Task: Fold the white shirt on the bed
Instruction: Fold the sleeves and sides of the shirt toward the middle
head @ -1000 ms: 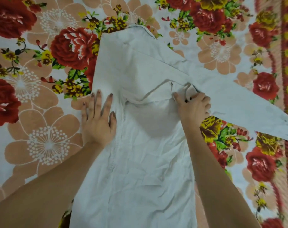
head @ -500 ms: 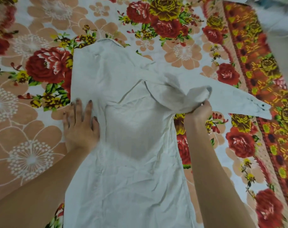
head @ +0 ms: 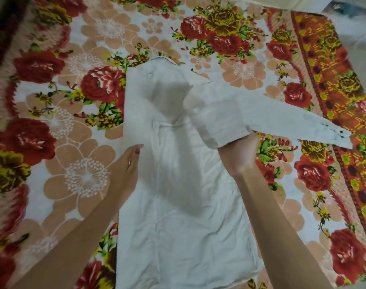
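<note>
The white shirt (head: 178, 215) lay creased at the centre of the frame, one cuffed sleeve (head: 292, 119) stretched toward the right edge.

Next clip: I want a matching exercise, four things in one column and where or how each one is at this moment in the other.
1 left hand
2 right hand
3 sleeve cuff
4 floral bedspread

A stretched out to the right, dark buttons showing
B pinching the white shirt at its left edge, thumb on top
C spread beneath everything
D palm up, holding the bunched sleeve

Pairs: 1-B, 2-D, 3-A, 4-C
</note>
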